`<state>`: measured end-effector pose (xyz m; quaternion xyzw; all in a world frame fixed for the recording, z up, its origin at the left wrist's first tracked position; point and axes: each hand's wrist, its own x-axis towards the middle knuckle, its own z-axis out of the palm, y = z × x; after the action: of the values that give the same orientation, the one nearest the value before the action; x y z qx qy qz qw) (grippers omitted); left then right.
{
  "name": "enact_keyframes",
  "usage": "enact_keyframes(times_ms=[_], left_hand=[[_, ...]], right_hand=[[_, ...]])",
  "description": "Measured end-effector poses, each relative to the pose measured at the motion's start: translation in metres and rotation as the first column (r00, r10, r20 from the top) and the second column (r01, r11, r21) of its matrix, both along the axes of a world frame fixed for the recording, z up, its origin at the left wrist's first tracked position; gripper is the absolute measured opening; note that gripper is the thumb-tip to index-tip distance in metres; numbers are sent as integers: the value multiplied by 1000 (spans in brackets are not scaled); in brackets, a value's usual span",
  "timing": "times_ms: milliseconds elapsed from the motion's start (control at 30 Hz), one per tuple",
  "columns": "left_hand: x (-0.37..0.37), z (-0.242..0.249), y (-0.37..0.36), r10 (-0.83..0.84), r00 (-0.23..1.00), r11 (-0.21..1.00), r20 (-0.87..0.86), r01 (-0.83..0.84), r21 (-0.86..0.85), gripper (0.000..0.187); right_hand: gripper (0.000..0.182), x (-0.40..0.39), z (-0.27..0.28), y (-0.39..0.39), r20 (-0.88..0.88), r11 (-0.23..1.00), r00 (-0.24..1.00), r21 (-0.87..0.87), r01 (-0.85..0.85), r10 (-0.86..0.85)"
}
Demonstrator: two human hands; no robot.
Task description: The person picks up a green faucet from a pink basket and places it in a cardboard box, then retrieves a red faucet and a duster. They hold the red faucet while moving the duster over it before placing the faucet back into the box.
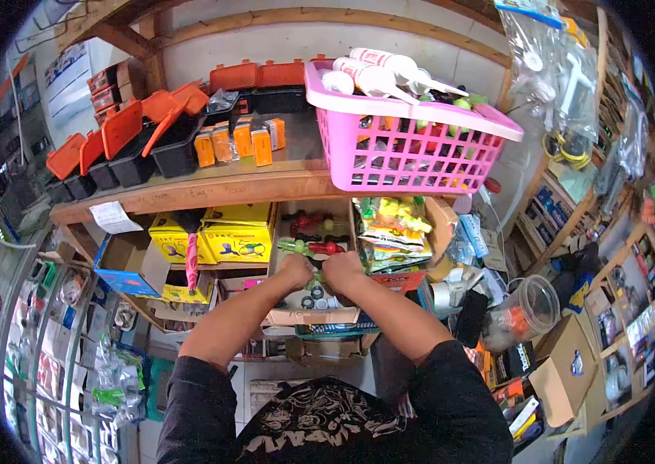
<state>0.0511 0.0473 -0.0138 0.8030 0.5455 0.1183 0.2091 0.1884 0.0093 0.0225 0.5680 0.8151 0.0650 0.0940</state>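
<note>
Both my hands reach into an open cardboard box (319, 316) on the lower shelf. My left hand (296, 271) is closed, fingers curled, beside a greenish piece (293, 246). Close by on the right, my right hand (341, 271) is also closed, just below a shiny red piece (327, 248). The two hands nearly meet, and a small pale-green bit shows between them; what each one grips is too small to name. Several dark ring-shaped parts (317, 293) lie in the front of the box, and more red and dark pieces (316, 222) lie at its back.
Above, a wooden shelf (211, 188) carries a pink basket (412, 147) of bottles, orange-lidded black bins (130, 158) and small orange boxes (242, 139). Yellow boxes (238, 232) stand left of the box, yellow-green packets (393, 228) right. A clear jar (524, 309) sits farther right.
</note>
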Motion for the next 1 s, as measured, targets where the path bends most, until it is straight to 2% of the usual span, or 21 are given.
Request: enact_keyframes(times_ms=[67, 100, 200, 233, 300, 400, 433, 467, 500, 567, 667, 700, 733, 767, 800, 867, 933, 1000], left_hand=[[5, 29, -18, 145, 988, 989, -60, -147, -27, 19], [2, 26, -18, 59, 998, 995, -23, -57, 82, 20], [9, 50, -28, -21, 999, 983, 48, 12, 183, 27], [12, 63, -36, -49, 993, 986, 108, 31, 167, 28], [21, 82, -48, -102, 986, 978, 129, 75, 194, 27], [36, 129, -79, -196, 967, 962, 162, 157, 224, 26], [40, 143, -86, -295, 935, 927, 197, 230, 298, 24], [44, 159, -93, -395, 892, 879, 222, 296, 373, 22], [47, 178, -100, -406, 889, 871, 214, 304, 386, 22], [51, 221, -114, -589, 784, 690, 195, 361, 628, 19], [51, 275, -125, -715, 687, 530, 127, 414, 740, 17], [52, 289, -128, -703, 707, 494, 76, 409, 767, 15], [54, 300, -129, -687, 726, 459, 29, 403, 792, 13], [56, 308, -125, -697, 716, 401, -16, 409, 820, 14], [59, 317, -125, -668, 744, 453, -7, 413, 790, 13], [66, 334, -115, -626, 766, 323, -143, 422, 847, 13], [77, 348, -110, -612, 779, 299, -139, 390, 871, 13], [89, 361, -102, -567, 796, 225, -212, 397, 890, 15]], right_hand=[[20, 3, 8, -12, -45, 999, 999, 46, -28, 30], [20, 5, 15, -22, -79, 994, 995, 90, -61, 68], [25, 19, 29, -54, -280, 942, 919, 267, -203, 278], [25, 26, 37, -64, -275, 942, 921, 268, -202, 276], [20, 37, 58, -86, -374, 875, 816, 384, -296, 440], [21, 59, 87, -108, -377, 829, 776, 459, -319, 507], [19, 65, 102, -116, -389, 778, 725, 540, -321, 568], [19, 72, 118, -122, -378, 771, 730, 553, -315, 569], [17, 79, 134, -128, -340, 727, 718, 602, -330, 607], [15, 94, 163, -137, -283, 635, 674, 686, -354, 682], [15, 120, 205, -148, -178, 575, 687, 710, -406, 704], [14, 129, 214, -146, -112, 503, 682, 761, -409, 723], [14, 138, 224, -146, -102, 494, 687, 770, -403, 719], [15, 146, 235, -148, -76, 505, 722, 765, -400, 687], [17, 154, 244, -151, -53, 518, 754, 758, -397, 655], [17, 170, 261, -150, -13, 519, 777, 751, -408, 629], [16, 185, 275, -147, 22, 491, 786, 770, -408, 618], [15, 198, 289, -140, 45, 506, 803, 754, -418, 595]])
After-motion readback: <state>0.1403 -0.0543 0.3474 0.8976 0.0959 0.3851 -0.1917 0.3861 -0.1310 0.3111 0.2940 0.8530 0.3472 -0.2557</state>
